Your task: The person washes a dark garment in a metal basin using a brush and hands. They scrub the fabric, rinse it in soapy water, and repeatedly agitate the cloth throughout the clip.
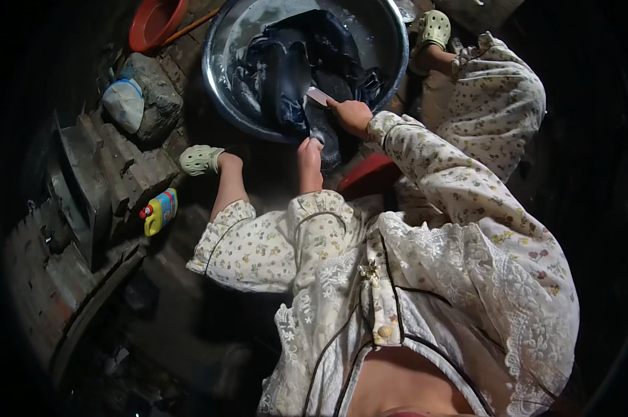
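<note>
A large metal basin (218, 104) stands in front of me with a dark blue wet garment (276, 80), probably denim, and some suds in it. Part of the garment hangs over the near rim. My left hand (310, 158) grips this hanging part just outside the basin. From the right, my right hand (352, 117) is closed round a pale brush (319, 96), which lies against the cloth at the rim. Its bristles are hidden from view.
A red tub (155, 26) sits at the far left, near a stone (159, 101) with a white bag (124, 104) against it. Closer stands a yellow bottle (161, 212) beside stacked bricks (119, 163). Something red (368, 176) shows under my right forearm. My clog-shod feet flank the basin.
</note>
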Tool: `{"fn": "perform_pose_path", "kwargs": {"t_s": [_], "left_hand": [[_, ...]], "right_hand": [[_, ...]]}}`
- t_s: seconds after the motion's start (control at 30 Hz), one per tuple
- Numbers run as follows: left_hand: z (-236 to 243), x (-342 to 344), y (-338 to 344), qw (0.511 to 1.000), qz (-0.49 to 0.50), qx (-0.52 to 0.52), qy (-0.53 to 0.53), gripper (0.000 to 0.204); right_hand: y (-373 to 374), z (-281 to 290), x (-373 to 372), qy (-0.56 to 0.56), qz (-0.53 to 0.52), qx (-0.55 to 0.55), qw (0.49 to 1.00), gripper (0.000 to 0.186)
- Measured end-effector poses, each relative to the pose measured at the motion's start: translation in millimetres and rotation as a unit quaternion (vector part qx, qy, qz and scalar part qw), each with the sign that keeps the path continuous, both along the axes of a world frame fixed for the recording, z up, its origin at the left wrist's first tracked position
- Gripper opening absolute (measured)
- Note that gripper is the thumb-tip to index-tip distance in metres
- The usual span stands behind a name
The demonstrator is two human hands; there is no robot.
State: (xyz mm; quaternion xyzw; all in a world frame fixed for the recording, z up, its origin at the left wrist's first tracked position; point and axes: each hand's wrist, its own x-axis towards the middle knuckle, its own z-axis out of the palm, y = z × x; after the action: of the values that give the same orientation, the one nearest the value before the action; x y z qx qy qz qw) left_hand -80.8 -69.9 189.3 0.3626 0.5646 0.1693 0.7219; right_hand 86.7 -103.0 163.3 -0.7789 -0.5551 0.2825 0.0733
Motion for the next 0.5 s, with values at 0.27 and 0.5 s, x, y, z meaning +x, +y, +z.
{"fn": "perform_pose_path", "kwargs": {"t_s": [0.27, 0.5], "left_hand": [[-5, 11, 5, 0.985, 0.098, 0.035, 0.138, 0.027], [-7, 0, -2, 0.992, -0.041, 0.034, 0.112, 0.018]], "right_hand": [[-47, 79, -43, 0.088, -0.001, -0.047, 0.995, 0.041], [2, 11, -4, 0.036, -0.042, -0.028, 0.998, 0.028]]}}
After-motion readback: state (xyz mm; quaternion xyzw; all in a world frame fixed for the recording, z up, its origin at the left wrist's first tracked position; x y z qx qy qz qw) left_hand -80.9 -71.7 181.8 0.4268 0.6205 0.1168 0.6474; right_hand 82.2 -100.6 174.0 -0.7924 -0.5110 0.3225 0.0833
